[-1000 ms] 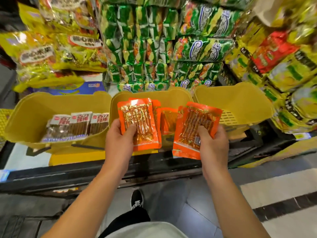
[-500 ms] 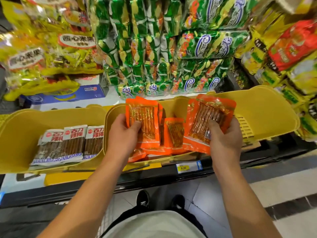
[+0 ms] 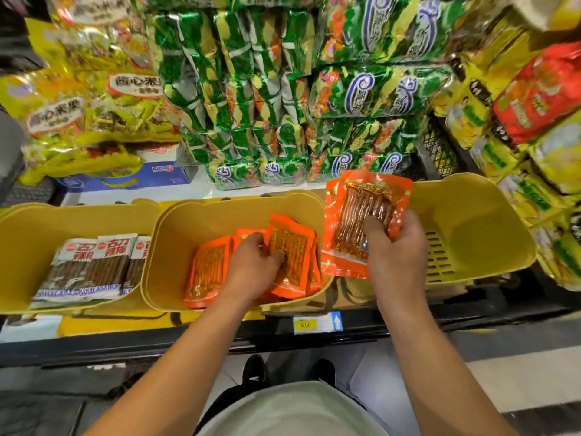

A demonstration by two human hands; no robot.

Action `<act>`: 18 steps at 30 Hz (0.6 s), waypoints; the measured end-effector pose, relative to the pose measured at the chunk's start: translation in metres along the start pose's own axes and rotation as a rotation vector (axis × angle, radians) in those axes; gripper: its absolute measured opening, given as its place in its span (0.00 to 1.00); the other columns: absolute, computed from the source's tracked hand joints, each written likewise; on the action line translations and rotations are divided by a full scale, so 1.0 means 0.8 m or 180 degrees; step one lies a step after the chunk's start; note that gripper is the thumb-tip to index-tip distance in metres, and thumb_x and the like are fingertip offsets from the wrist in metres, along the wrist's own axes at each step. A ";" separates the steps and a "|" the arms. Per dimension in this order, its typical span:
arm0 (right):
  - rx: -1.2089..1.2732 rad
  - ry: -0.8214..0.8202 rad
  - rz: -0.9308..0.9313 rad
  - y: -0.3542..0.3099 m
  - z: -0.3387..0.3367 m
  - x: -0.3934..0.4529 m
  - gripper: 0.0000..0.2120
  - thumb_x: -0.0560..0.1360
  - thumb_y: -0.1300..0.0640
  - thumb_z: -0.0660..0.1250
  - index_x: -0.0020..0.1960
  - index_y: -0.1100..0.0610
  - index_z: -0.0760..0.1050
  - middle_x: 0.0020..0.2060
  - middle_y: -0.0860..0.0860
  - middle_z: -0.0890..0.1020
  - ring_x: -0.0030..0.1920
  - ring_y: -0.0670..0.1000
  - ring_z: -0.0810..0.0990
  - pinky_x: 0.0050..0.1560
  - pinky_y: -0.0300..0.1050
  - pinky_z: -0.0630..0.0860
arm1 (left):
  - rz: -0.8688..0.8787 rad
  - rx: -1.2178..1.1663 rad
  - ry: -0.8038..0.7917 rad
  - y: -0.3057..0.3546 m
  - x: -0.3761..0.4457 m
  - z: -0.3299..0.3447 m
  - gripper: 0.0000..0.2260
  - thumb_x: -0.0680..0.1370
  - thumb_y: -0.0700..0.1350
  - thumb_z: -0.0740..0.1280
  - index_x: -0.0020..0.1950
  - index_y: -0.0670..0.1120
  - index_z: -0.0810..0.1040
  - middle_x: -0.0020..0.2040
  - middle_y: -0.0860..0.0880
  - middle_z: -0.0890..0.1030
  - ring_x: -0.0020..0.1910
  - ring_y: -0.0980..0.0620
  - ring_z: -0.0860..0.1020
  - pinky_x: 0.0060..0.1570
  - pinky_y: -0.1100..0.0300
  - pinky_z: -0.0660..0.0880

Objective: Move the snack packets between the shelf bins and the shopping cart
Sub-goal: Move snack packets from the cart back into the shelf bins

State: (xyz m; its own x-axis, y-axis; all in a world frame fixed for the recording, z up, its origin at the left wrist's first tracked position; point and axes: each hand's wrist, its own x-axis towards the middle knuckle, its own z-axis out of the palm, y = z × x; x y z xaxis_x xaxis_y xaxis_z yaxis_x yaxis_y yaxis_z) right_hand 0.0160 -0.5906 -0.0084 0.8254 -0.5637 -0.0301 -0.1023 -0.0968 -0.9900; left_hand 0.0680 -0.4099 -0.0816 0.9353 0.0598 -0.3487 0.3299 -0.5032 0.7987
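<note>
- Snack packets are what I am sorting, and from left to right they lie in three yellow bins on the shelf edge.
- Left bin [image 3: 19, 247]: a row of grey-and-brown stick packets [image 3: 85, 269] sits in it, side by side. Neither of my hands is near them.
- Middle bin [image 3: 239, 204]: several orange packets lie in here, one flat at the near left [image 3: 206, 272] and others stacked to the right of it.
- My left hand [image 3: 254, 262] is down inside the middle bin, fingers curled onto an orange packet [image 3: 290, 247] that leans on the stack. Whether I am setting it down or lifting it I cannot tell from this one view.
- My right hand [image 3: 394, 247] grips a small bunch of orange packets [image 3: 366, 212], thumb across the front, holding it over the gap between the middle bin and the right bin.
- Right bin [image 3: 471, 228]: as far as I can see, nothing lies in it; the slotted floor shows bare.
- Price tag [image 3: 316, 322] sits on the shelf lip just below the middle bin.
- No shopping cart shows anywhere in view, so I cannot say how many packets are in it.
- My judgement: the job is partway. Orange packets are already in the middle bin, and the bunch in my right hand has yet to be placed.
</note>
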 end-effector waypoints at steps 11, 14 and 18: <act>-0.0043 -0.0324 -0.0014 -0.011 0.009 0.008 0.05 0.80 0.57 0.66 0.56 0.50 0.76 0.42 0.46 0.82 0.38 0.39 0.81 0.34 0.31 0.75 | 0.0672 0.2037 -0.0052 0.006 -0.017 -0.023 0.15 0.76 0.61 0.67 0.44 0.50 0.77 0.44 0.47 0.82 0.48 0.43 0.80 0.40 0.55 0.70; -0.0026 -0.0482 0.0042 -0.019 0.029 0.002 0.07 0.80 0.58 0.65 0.56 0.49 0.76 0.44 0.46 0.83 0.40 0.42 0.82 0.36 0.35 0.76 | 0.1015 0.1610 0.0322 0.001 -0.036 -0.054 0.15 0.76 0.54 0.71 0.58 0.48 0.82 0.53 0.47 0.84 0.53 0.44 0.80 0.49 0.55 0.73; -0.0101 -0.0896 0.0199 -0.022 0.072 -0.014 0.11 0.80 0.59 0.61 0.52 0.44 0.76 0.46 0.46 0.83 0.47 0.48 0.82 0.46 0.48 0.78 | 0.1151 0.1153 0.0964 -0.016 -0.058 -0.113 0.17 0.73 0.52 0.66 0.58 0.47 0.82 0.53 0.49 0.83 0.55 0.46 0.78 0.54 0.54 0.71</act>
State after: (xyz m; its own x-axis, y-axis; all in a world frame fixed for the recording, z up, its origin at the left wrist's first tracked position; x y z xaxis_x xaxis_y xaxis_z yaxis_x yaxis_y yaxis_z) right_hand 0.0403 -0.5349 0.0017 0.9381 -0.3201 -0.1325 -0.1716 -0.0972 -0.9804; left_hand 0.0318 -0.3281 -0.0316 0.9926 0.0463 0.1122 -0.0311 -0.7964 0.6040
